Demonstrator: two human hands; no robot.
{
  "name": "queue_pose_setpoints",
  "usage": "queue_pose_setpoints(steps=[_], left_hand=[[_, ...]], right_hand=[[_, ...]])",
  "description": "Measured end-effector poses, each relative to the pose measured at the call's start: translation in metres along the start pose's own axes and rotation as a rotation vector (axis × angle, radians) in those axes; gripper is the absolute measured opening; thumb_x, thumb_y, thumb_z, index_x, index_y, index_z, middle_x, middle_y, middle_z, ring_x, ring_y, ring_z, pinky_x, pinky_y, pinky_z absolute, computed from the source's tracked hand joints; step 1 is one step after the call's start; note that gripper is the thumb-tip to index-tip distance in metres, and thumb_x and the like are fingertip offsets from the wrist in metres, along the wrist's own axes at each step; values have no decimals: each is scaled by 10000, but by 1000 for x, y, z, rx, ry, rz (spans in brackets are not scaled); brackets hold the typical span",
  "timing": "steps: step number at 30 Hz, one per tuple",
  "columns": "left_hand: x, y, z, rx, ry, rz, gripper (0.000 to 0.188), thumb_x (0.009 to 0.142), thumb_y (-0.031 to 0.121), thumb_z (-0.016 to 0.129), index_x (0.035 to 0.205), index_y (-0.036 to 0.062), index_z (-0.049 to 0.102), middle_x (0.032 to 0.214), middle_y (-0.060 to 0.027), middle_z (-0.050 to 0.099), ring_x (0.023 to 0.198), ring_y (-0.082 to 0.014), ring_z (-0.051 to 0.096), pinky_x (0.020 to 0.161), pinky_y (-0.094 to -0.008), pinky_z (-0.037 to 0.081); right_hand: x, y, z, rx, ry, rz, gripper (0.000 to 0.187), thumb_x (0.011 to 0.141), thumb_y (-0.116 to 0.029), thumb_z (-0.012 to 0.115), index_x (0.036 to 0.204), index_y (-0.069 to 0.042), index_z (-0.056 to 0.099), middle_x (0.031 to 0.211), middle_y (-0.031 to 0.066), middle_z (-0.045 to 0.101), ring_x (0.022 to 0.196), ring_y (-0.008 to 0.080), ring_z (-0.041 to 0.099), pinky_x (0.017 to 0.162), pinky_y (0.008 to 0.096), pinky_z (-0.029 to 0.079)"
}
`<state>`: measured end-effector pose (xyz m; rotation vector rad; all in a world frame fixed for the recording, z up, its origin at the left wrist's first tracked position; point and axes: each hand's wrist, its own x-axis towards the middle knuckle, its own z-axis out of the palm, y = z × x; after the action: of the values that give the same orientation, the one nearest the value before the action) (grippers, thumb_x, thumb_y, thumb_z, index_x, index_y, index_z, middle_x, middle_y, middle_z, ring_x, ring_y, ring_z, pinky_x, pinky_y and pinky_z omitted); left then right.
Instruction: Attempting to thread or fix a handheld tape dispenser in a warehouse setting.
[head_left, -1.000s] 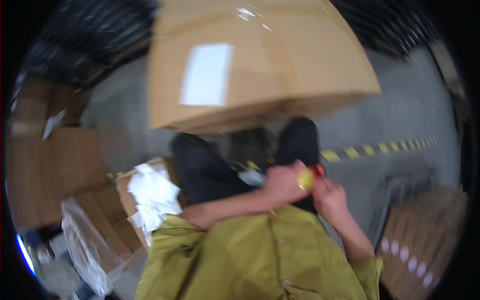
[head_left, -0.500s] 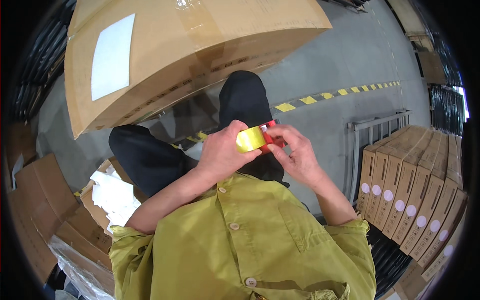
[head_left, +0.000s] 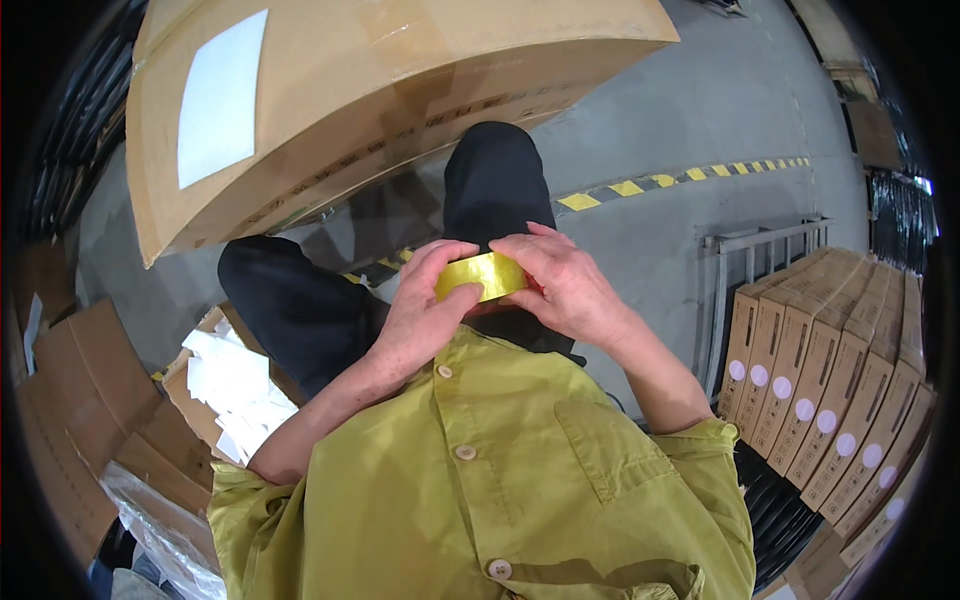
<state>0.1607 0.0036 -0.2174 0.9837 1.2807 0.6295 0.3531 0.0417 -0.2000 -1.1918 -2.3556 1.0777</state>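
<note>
A roll of shiny yellow tape (head_left: 488, 272) is gripped between both hands in front of my shirt, above my lap. My left hand (head_left: 425, 305) wraps its left side, thumb across the front of the roll. On the other side my right hand (head_left: 570, 290) closes over the roll's right edge, fingers along the top and thumb below. Only slivers of a red tape dispenser (head_left: 534, 284) show beside and under the roll; my right hand covers the rest of it.
A large cardboard box (head_left: 330, 100) with a white sheet (head_left: 222, 100) on it stands ahead. At left, an open carton holds white papers (head_left: 235, 385). Flat brown boxes (head_left: 815, 370) stand in a row at right by a metal rack (head_left: 765, 240). Striped floor tape (head_left: 660, 182) crosses the floor.
The tape roll has turned and shifted slightly left. My right hand has moved in from the red dispenser to wrap the roll's right side, hiding most of the dispenser.
</note>
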Motion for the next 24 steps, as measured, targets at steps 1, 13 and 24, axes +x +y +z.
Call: queue_pose_setpoints(steps=[1,13,24], left_hand=[[-1,-1,1,-16,12,-16,386,753,174,605,1111,58,521,1246,-111,403,1214,-265,342,1030,-351,284],[-1,-6,11,98,102,19,382,716,175,625,1070,76,522,1282,-170,363,1249,-305,303,1032,-366,264],[5,-8,14,248,146,77,341,740,146,638,1060,92,533,1293,-152,344,1232,-269,337,1001,-332,302]], right_hand=[[0,0,1,-17,-5,-15,521,659,-36,713,1142,-38,517,1047,132,597,954,304,581,1000,448,370],[-4,3,9,-34,38,-23,497,667,-37,674,1137,-10,512,1073,170,577,1019,341,541,992,437,376],[-4,1,18,-30,138,5,483,622,-39,716,1070,17,547,1013,175,601,967,336,568,959,437,403]])
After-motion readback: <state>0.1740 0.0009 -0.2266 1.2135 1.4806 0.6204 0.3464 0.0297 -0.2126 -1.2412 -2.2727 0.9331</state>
